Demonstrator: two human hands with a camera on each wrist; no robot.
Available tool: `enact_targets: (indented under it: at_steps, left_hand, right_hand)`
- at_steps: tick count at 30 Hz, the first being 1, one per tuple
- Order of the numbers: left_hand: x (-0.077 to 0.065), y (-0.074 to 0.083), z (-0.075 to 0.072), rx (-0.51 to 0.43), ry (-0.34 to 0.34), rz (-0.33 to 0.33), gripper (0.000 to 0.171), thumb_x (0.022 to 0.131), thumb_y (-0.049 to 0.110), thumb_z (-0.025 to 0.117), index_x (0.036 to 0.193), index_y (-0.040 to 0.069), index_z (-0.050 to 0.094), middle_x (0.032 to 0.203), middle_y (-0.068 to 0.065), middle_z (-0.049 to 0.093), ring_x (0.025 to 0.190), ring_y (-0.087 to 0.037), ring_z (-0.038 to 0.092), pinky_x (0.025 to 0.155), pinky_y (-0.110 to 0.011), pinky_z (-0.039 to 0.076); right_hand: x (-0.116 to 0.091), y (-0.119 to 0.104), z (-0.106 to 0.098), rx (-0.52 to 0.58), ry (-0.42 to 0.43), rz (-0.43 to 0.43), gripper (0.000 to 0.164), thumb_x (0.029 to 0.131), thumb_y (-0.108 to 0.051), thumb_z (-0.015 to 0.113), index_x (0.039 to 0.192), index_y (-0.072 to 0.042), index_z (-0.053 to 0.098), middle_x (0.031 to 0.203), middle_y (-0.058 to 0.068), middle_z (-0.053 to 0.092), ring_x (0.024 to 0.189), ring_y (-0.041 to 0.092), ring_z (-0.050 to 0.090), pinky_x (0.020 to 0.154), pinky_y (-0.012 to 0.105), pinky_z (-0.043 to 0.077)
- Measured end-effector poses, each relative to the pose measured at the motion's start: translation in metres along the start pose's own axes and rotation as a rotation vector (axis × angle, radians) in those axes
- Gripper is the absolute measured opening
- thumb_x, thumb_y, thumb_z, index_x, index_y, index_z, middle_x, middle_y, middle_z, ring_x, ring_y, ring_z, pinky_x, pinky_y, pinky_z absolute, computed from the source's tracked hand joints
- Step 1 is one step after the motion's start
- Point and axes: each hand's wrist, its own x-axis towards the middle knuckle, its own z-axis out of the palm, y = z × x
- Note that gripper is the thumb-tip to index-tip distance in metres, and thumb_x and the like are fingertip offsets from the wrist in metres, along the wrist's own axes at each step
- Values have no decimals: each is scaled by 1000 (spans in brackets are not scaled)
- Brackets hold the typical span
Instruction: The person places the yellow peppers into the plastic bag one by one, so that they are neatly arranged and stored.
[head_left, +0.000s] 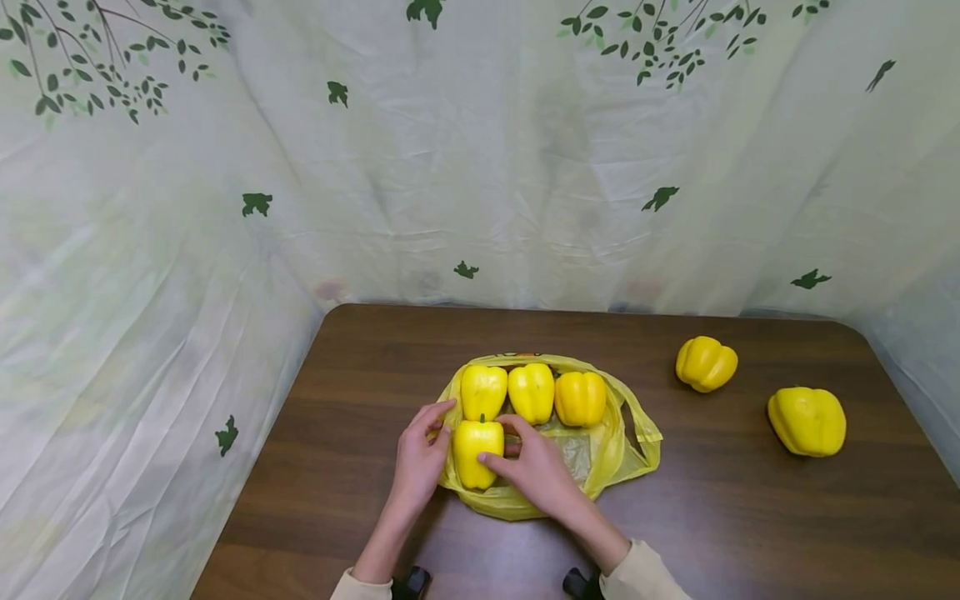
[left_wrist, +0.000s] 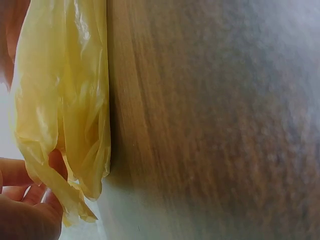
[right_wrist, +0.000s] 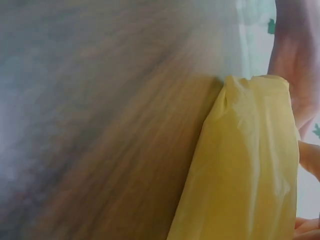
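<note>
Firstly, shows at far left a pale, leaf-printed curtain (head_left: pixel 150 275), hanging beside and behind a dark wooden table (head_left: pixel 300 450). Moving right, comes to the left hand (head_left: pixel 422 454), with bent fingers at the left rim of a yellow plastic bag (head_left: pixel 510 504); cannot tell, even from the left wrist view, whether clamped on the plastic or merely resting against it. Just right of this, inside the bag at its front left, places the yellow front pepper (head_left: pixel 477 454), with its green stem toward the back. Lines up behind it, also inside the bag, a row of three more: a back-left pepper (head_left: pixel 484 390), a back-middle pepper (head_left: pixel 531 392) and a back-right pepper (head_left: pixel 581 398). Brings in the right hand (head_left: pixel 536 467) from the near side, clamped on the front pepper between thumb and fingers. Leaves bare plastic at the bag's front right. Further right, well apart from the bag, sets a farther loose pepper (head_left: pixel 707 364) and, at the end, a nearer loose pepper (head_left: pixel 807 422). Judging by this layout, seems past halfway in the bagging: has three placed in a row, a fourth inside but not yet released, and two apparently left to add.
</note>
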Motion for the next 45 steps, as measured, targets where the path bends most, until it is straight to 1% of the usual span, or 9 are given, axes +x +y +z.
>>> enact_targets:
  at_steps: [5,9,16,22,26,30,37,40,45]
  left_hand:
    - [0,0,-1,22,5,12,36,90,-8,60,120,10,70,113,-1,66,91,-21,56,78,-32,51]
    - [-1,-2,-1,42,7,18,36,90,-8,60,119,10,71,112,0,66,90,-20,55,76,-30,51]
    - [-1,-4,-2,70,17,37,36,89,-8,60,117,11,72,112,2,67,89,-19,56,76,-29,50]
    - [0,-3,-3,61,14,50,35,89,-8,60,118,9,71,113,0,67,89,-19,56,79,-30,50]
    - [-1,-2,-4,58,6,41,35,90,-7,59,119,10,71,114,0,66,90,-19,55,79,-31,50]
    - [-2,-3,-4,47,-3,22,35,91,-6,59,121,10,70,115,0,65,91,-18,55,80,-30,50]
    - [-2,-3,-6,44,6,27,37,91,-7,58,122,9,69,118,0,64,93,-19,56,80,-29,50]
    - [-2,-1,-6,38,5,20,37,91,-7,59,122,10,69,118,1,64,92,-19,55,79,-29,50]
    - [-1,0,-6,37,-1,17,38,91,-8,58,123,10,69,117,-1,65,91,-19,54,79,-29,49]
  right_hand:
    - [3,-3,1,-13,-6,14,61,84,-48,74,132,-14,55,130,9,60,97,19,68,76,35,55]
    - [6,-4,2,-35,-8,10,60,84,-49,74,130,-14,57,127,8,61,95,19,68,76,35,55]
    - [9,-6,1,-47,-12,17,59,83,-49,74,128,-15,57,124,5,63,91,16,67,76,34,54]
    - [9,-6,1,-39,-19,11,59,84,-49,73,129,-14,57,124,6,62,90,15,67,75,33,54]
    - [8,-6,1,-42,-26,6,63,85,-50,72,132,-13,55,127,7,61,91,16,67,75,34,54]
    - [6,-6,1,-26,-39,14,66,85,-49,72,136,-12,51,132,9,58,98,20,67,79,36,55]
    - [0,-10,-7,-69,-39,0,65,86,-48,72,137,-14,51,134,8,57,109,26,62,87,45,51]
    - [-4,-11,-13,-55,-52,8,65,86,-46,72,140,-16,49,136,8,56,112,28,61,88,47,51]
    - [-11,-12,-22,-52,-53,4,66,88,-44,71,144,-20,46,130,10,58,105,27,62,83,44,52]
